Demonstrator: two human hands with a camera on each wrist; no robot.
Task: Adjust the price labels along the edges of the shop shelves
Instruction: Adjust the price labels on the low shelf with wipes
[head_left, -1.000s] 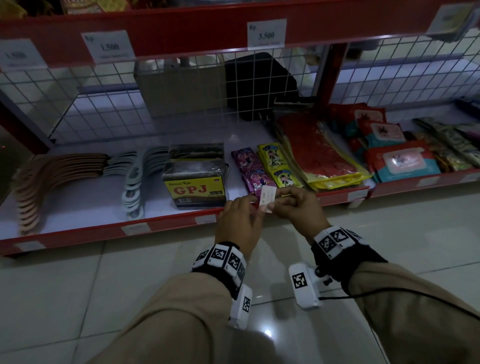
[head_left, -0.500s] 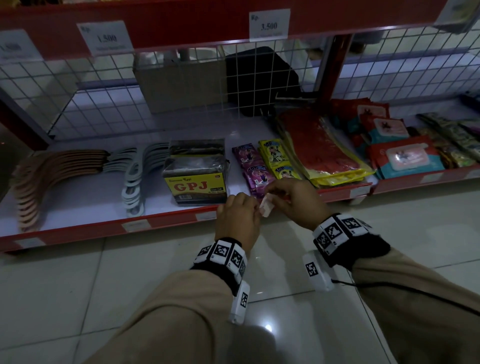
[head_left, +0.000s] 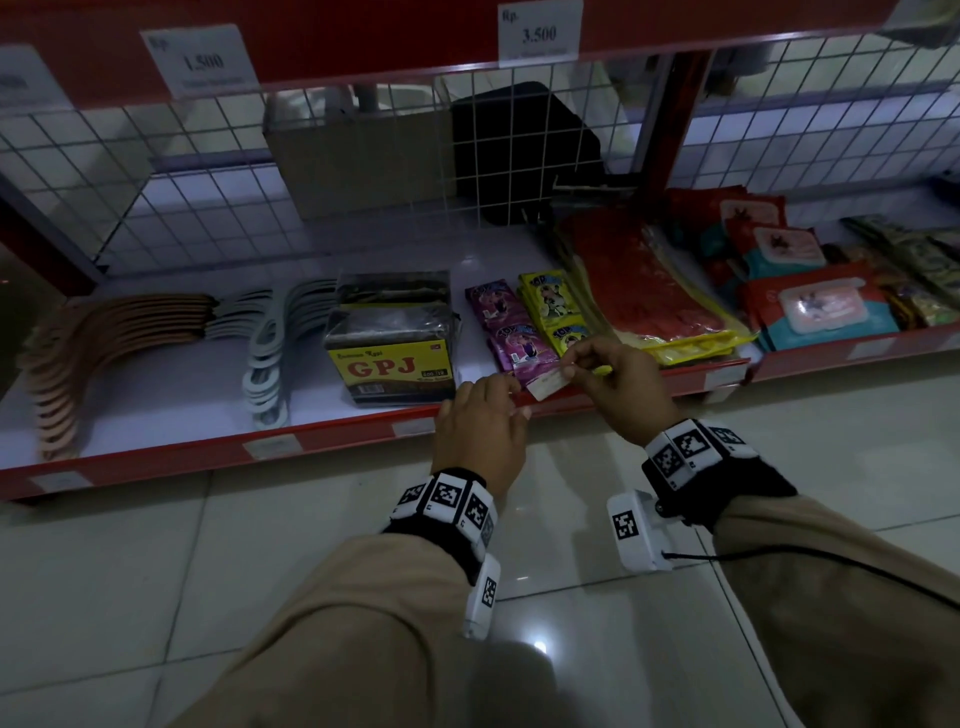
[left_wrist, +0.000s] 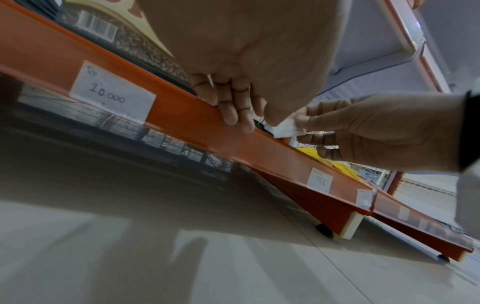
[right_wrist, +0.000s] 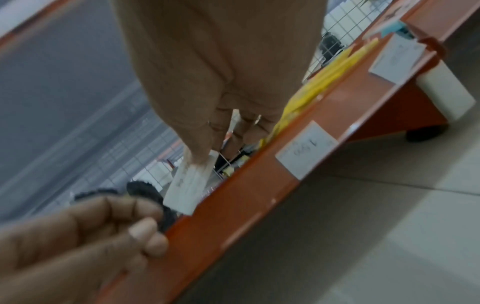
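A small white price label (head_left: 548, 387) is pinched by its right end between the thumb and fingers of my right hand (head_left: 569, 366), tilted just above the red shelf edge (head_left: 597, 402). The right wrist view shows the label (right_wrist: 187, 185) hanging from my right hand (right_wrist: 200, 158) with its lower corner at the edge. My left hand (head_left: 498, 400) lies just left of the label, holding nothing. In the left wrist view, my left hand (left_wrist: 236, 119) has bent fingers resting on the front of the shelf edge (left_wrist: 182, 115), beside the label (left_wrist: 288, 127).
Other labels sit on the edge: "10.000" (left_wrist: 111, 92) to the left, "1500" (left_wrist: 319, 181) to the right. On the shelf lie a GPJ pack (head_left: 392, 358), sachets (head_left: 524, 332), hangers (head_left: 265, 358) and wet wipes (head_left: 821, 306). Wire mesh backs the shelf; tiled floor lies below.
Both hands have moved forward and down to the shelf edge. The label, held upright between both hands before, now hangs tilted from the right hand alone; the left hand rests on the edge.
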